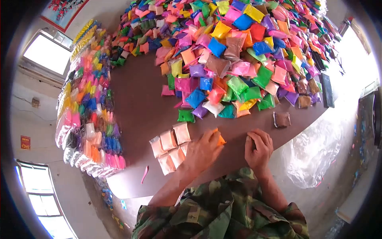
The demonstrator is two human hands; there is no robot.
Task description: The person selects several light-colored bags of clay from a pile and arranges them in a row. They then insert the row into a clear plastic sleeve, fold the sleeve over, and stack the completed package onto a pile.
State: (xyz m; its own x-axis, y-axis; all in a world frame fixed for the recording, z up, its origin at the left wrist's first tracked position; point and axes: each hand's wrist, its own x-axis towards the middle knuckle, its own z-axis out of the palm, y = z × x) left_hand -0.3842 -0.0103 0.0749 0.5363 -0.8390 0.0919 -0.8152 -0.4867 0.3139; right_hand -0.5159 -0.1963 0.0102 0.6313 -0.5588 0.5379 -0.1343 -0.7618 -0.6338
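My left hand [205,149] is closed with its fingertips on a small orange packet [219,138], partly hidden behind the fingers. Beside its wrist, several peach-coloured packets [167,140] in clear plastic lie in two slanting rows, and the hand covers part of them. To the right, above the table edge, my right hand [258,149] is curled with the thumb pressed to the forefinger, and no object shows in it. A brown packet [281,119] lies by itself beyond that hand.
A big heap of mixed coloured packets [238,67] covers the table's far side. Bagged stacks of packets [89,103] line the left edge. A pink strip-like piece [145,174] lies near the front left. A dark narrow box [327,91] stands at right; clear plastic sheeting [308,155] hangs below.
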